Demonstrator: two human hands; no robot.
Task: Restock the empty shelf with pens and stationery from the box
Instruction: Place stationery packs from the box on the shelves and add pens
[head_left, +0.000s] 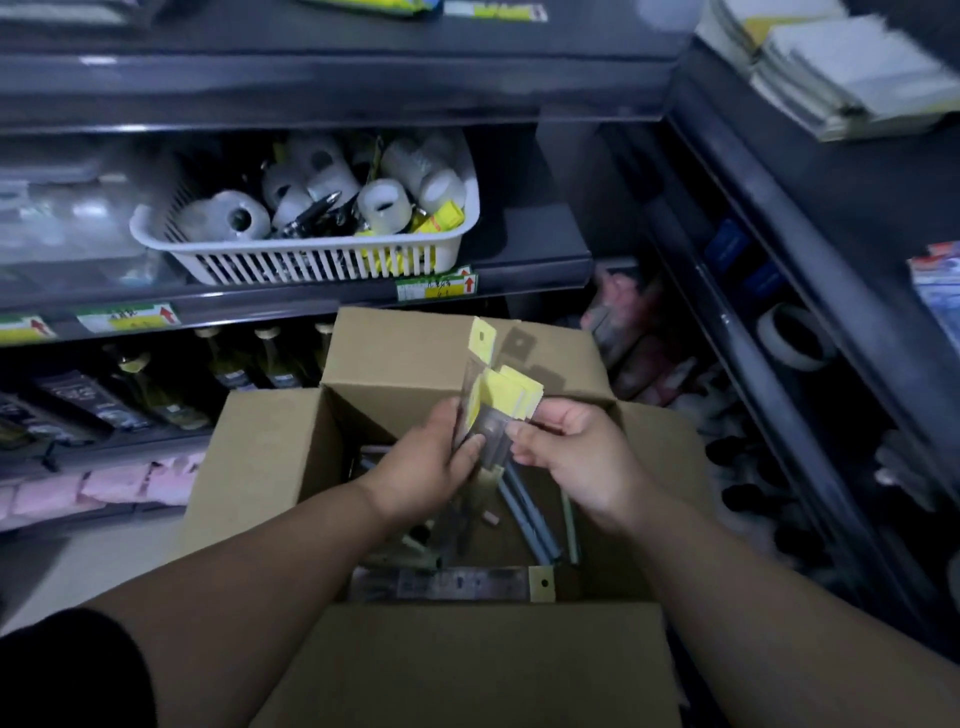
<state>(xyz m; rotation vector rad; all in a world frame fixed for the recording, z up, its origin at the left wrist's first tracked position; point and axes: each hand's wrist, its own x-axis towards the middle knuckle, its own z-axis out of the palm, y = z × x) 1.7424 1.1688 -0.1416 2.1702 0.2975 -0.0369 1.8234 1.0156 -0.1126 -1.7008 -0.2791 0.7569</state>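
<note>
Head view: left hand (434, 460) and right hand (569, 457) both pinch a fanned stack of yellow-topped pen packs (511, 392) just above the open box (260, 452). Grip looks fingertip-only on each side. Risk: the packs are splayed and probably slick, so one could slide out and drop back in on the lift to the shelf (530, 228).

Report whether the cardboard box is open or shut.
Open. The cardboard box has flaps spread outward; pens lie inside beneath packets held by the left hand and right hand.
</note>
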